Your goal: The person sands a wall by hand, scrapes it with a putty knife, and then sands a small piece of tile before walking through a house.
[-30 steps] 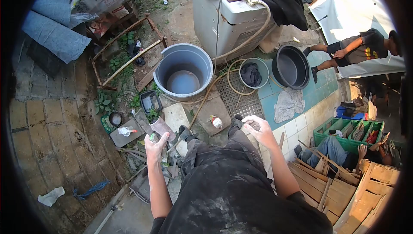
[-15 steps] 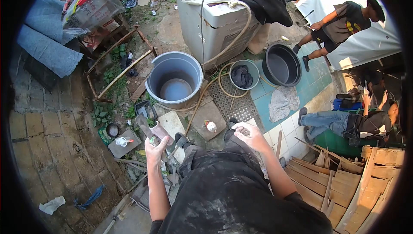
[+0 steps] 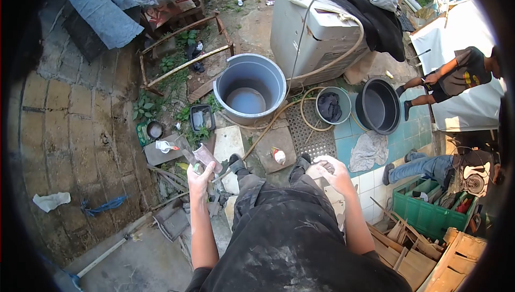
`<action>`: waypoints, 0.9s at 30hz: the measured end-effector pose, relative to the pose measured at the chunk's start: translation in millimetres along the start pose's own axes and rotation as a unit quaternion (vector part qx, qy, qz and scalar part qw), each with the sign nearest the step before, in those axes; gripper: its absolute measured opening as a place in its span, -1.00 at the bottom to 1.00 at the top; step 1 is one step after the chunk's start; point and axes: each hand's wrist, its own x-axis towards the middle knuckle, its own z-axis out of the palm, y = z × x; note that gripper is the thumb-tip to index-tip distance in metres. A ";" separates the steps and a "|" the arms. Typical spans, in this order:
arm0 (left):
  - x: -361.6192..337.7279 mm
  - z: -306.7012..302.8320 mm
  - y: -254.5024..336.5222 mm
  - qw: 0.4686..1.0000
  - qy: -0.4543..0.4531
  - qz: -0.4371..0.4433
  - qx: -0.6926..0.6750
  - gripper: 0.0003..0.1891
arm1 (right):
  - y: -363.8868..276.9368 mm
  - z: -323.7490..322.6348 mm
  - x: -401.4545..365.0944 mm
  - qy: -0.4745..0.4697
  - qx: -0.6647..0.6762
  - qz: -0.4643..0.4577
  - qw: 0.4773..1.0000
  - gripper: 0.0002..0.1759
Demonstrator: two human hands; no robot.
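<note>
My left hand [image 3: 198, 180] is closed around a flat grey blade-like tool [image 3: 186, 150] and a curved, pinkish-grey piece [image 3: 204, 156] like a split tube. A bit of green shows near the thumb; the grips are hidden by the fingers. Held out over my right leg, my right hand [image 3: 333, 175] has its fingers bent in towards the thumb. White dust covers its fingertips, and whatever they may hold cannot be made out. Just ahead, between my shoes, a small white-and-red packet [image 3: 279, 156] lies on a concrete slab [image 3: 263, 158].
Ahead stand a large grey tub [image 3: 220, 96], a pale basin [image 3: 346, 115] holding dark cloth, a black basin [image 3: 397, 111] and a washing machine [image 3: 289, 40]. A hose [image 3: 268, 128] crosses the ground. Two people are at the right, near a green crate [image 3: 413, 214] and broken wood [image 3: 456, 260].
My view has swung left, so the surroundings shift right and the green crate shows more fully. Both hands stay at about the same height, the left still holding its things.
</note>
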 end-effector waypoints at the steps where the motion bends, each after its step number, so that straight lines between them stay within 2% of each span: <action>1: -3.2 -7.7 -2.0 1.000 0.014 -0.003 -0.004 -0.80 | 0.2 1.3 4.0 -0.008 0.002 0.002 1.000 -0.74; 10: -36.2 -55.6 -25.5 0.995 0.100 -0.020 -0.005 -0.88 | -27.9 27.8 40.9 -0.097 -0.044 -0.026 0.994 -0.78; 18: -53.8 -77.7 -35.9 0.986 0.164 -0.019 -0.018 -0.83 | -39.0 51.5 63.1 -0.150 -0.060 -0.055 0.985 -0.76; 22: -55.7 -93.1 -38.5 0.984 0.175 -0.014 -0.035 -0.83 | -53.4 63.5 69.6 -0.165 -0.074 -0.063 0.981 -0.76; 27: -61.7 -105.1 -38.5 0.987 0.158 0.017 -0.021 -0.71 | -59.9 81.8 77.8 -0.188 -0.084 -0.069 0.976 -0.76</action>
